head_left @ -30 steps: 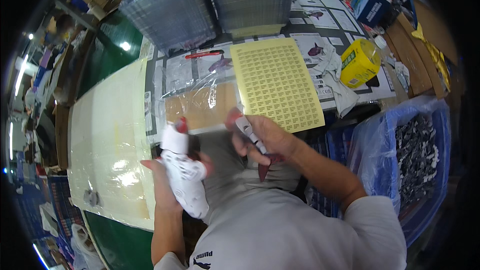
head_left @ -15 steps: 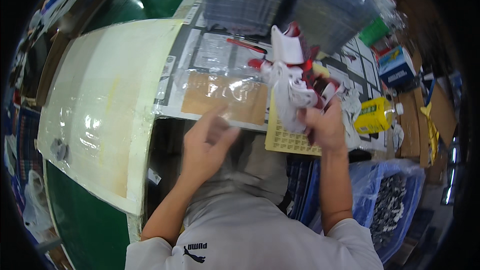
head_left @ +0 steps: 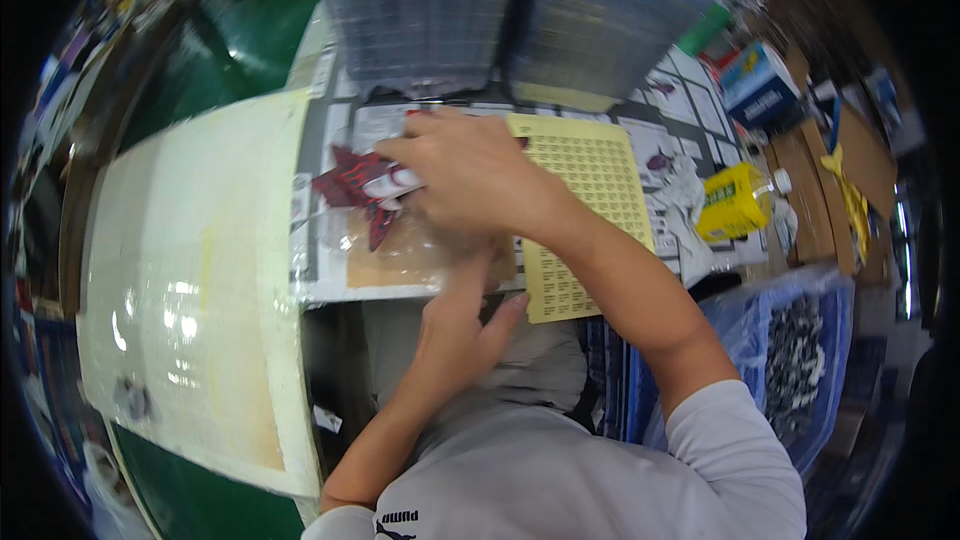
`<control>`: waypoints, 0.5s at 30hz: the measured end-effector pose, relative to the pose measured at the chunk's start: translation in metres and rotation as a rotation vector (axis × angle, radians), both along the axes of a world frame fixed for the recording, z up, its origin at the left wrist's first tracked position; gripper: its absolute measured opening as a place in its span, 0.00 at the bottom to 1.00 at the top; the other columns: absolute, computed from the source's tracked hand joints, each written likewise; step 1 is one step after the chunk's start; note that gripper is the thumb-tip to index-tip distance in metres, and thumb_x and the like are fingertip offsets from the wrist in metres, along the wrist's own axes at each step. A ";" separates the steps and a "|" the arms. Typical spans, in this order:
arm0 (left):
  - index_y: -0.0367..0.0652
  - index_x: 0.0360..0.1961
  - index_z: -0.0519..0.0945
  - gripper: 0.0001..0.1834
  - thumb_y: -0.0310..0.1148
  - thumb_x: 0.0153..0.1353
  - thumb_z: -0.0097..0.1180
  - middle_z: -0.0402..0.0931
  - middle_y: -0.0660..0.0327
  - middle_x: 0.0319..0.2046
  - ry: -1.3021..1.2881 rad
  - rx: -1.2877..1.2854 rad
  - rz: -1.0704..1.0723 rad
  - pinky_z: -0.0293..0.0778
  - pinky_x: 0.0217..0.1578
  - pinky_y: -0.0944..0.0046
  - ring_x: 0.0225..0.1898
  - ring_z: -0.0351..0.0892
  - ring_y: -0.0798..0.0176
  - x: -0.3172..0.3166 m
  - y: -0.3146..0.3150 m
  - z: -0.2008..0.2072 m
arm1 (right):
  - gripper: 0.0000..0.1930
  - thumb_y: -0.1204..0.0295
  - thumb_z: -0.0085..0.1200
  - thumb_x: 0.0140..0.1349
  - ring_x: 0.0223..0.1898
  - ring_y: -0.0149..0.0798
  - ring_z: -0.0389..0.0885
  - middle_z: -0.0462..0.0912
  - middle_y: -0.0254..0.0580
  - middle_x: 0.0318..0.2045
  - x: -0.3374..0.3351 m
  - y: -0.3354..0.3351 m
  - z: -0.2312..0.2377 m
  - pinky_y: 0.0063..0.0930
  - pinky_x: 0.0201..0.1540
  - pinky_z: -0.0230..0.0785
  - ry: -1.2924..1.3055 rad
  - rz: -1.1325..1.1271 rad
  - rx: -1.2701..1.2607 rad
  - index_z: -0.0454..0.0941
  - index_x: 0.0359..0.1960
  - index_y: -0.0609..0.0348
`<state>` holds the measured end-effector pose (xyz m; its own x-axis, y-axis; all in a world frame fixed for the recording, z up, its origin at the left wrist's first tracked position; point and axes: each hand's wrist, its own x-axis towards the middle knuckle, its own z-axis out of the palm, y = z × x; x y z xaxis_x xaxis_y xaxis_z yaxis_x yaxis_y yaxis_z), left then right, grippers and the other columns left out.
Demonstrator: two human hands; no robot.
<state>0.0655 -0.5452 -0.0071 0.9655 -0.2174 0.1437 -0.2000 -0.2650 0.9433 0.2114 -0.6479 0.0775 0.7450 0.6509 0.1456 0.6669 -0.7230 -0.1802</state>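
Left hand (head_left: 455, 325): palm down at the table edge, fingers loosely spread, pressing the clear plastic bag (head_left: 405, 250) over brown card; grips nothing. Right hand (head_left: 470, 175): reaches across from 4 o'clock, fingers curled around a red-and-white toy figure (head_left: 365, 185), spiky dark-red parts. Figure lies at 9 o'clock of the right hand, 11 o'clock of the left. Yellow grid tray (head_left: 590, 190) sits under the right forearm.

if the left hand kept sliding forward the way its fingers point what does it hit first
Probably the right hand, which lies just beyond the left hand over the clear plastic bag; their heights are hard to judge.
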 end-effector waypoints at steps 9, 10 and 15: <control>0.32 0.61 0.82 0.21 0.22 0.67 0.64 0.84 0.46 0.54 -0.338 0.234 0.217 0.80 0.52 0.59 0.51 0.85 0.52 0.013 0.034 0.051 | 0.13 0.71 0.64 0.56 0.52 0.52 0.82 0.85 0.47 0.45 0.004 -0.008 -0.033 0.46 0.47 0.80 -0.026 -0.009 0.165 0.88 0.43 0.60; 0.33 0.60 0.83 0.20 0.22 0.68 0.64 0.84 0.46 0.54 -0.397 0.213 0.352 0.78 0.54 0.59 0.52 0.85 0.52 0.018 0.041 0.056 | 0.12 0.71 0.64 0.56 0.51 0.51 0.83 0.85 0.48 0.44 0.001 -0.008 -0.036 0.44 0.46 0.80 -0.055 -0.022 0.177 0.88 0.42 0.61; 0.31 0.61 0.82 0.22 0.21 0.65 0.65 0.85 0.46 0.55 -0.359 0.432 0.309 0.77 0.60 0.55 0.56 0.85 0.47 0.055 0.060 0.063 | 0.12 0.67 0.66 0.56 0.49 0.47 0.85 0.86 0.50 0.42 -0.015 -0.005 -0.031 0.38 0.37 0.81 -0.122 0.048 0.311 0.89 0.37 0.62</control>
